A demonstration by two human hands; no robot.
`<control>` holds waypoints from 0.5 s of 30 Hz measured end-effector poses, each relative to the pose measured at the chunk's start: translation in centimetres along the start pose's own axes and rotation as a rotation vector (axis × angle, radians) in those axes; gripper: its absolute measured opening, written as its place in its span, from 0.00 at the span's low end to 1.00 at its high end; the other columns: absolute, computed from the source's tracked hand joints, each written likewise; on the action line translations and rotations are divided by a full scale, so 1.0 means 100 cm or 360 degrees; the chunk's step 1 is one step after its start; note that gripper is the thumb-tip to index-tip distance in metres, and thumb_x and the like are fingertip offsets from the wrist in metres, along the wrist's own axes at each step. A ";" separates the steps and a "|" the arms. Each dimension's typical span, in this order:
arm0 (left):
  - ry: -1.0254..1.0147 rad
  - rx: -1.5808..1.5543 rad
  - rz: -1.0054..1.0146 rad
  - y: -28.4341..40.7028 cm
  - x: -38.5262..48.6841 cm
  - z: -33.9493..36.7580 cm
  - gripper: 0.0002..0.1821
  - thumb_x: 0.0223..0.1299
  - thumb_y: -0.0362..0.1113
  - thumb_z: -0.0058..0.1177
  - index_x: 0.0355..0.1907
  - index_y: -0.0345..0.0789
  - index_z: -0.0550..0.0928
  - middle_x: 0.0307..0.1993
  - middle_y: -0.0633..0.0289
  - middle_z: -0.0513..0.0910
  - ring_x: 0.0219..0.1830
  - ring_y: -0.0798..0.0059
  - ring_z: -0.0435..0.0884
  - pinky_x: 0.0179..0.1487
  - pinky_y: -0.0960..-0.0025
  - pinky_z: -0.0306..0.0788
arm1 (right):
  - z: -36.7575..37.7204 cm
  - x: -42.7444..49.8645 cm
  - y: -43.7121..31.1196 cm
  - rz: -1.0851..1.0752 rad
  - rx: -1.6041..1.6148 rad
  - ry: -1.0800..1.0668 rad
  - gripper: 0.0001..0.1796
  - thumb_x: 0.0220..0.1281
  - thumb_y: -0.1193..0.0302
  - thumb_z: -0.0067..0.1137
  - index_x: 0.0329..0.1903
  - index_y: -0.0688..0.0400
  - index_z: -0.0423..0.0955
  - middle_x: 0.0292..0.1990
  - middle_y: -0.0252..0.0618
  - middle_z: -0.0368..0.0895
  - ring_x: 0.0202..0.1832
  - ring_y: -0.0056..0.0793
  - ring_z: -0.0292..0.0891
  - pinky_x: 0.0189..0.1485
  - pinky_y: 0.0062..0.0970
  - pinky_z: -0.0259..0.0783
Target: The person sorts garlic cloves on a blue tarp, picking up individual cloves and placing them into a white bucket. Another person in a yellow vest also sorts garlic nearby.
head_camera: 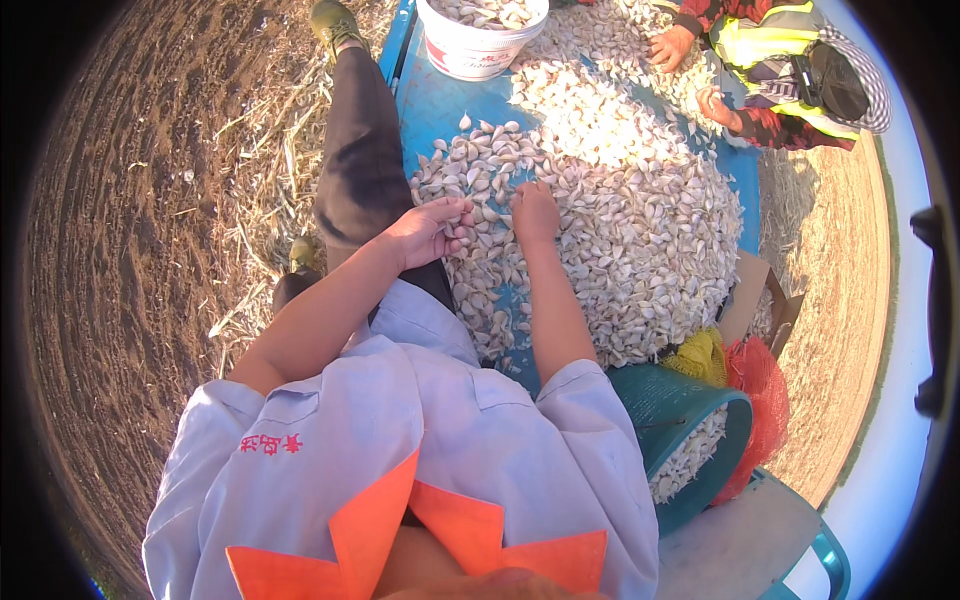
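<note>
A broad heap of loose garlic cloves [637,247] lies in front of me on a blue metal surface [450,97]. At the heap's near left edge my left hand [429,231] is turned palm inward with curled fingers. What looks like a pale clove shows between them. My right hand [535,211] reaches in among the cloves to the right of it, back of the hand up. Its fingertips are bent down and hidden, so I cannot see whether they hold anything. A thin strip of blue surface shows between the two hands.
A white plastic bucket [480,52] of cloves stands at the far end. Beside my right side a green bucket [694,442] lies tipped, with garlic inside, near red [757,405] and yellow mesh bags [697,356] and a cardboard box [746,292]. Another person's hands [673,49] work at the heap's far right.
</note>
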State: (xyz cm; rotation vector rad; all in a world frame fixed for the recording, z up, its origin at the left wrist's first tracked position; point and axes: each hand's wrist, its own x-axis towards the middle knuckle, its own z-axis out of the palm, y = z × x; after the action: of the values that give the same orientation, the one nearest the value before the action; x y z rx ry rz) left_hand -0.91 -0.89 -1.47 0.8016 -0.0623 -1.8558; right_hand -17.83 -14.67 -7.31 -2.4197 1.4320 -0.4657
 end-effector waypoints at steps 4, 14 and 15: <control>0.0097 0.0001 0.0018 -0.004 0.004 -0.001 0.06 0.68 0.38 0.45 0.42 0.39 0.74 0.32 0.71 0.75 0.29 0.84 0.72 0.33 0.76 0.69 | -0.006 -0.010 0.010 0.0019 0.0170 -0.0104 0.10 0.46 0.72 0.64 0.33 0.57 0.74 0.34 0.38 0.76 0.37 0.39 0.75 0.39 0.36 0.70; 0.0427 -0.0011 -0.0055 -0.006 0.010 0.007 0.11 0.69 0.43 0.44 0.39 0.38 0.74 0.31 0.68 0.76 0.30 0.79 0.76 0.33 0.71 0.75 | -0.032 -0.036 -0.031 0.0372 0.1287 -0.0209 0.10 0.51 0.72 0.65 0.35 0.61 0.74 0.28 0.33 0.77 0.28 0.21 0.71 0.36 0.22 0.68; 0.0487 -0.0056 -0.0088 -0.006 0.013 0.008 0.12 0.68 0.44 0.44 0.39 0.37 0.74 0.31 0.67 0.76 0.29 0.78 0.76 0.33 0.71 0.75 | -0.033 -0.037 -0.037 0.0322 0.1391 -0.0316 0.10 0.53 0.72 0.64 0.35 0.62 0.74 0.29 0.32 0.77 0.30 0.20 0.72 0.37 0.20 0.69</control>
State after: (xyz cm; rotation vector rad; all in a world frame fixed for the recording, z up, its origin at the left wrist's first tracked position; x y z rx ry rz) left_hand -2.04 -1.96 -1.74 1.0624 0.1878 -1.7604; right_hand -17.94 -9.97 -3.31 -1.5602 1.0551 -0.6155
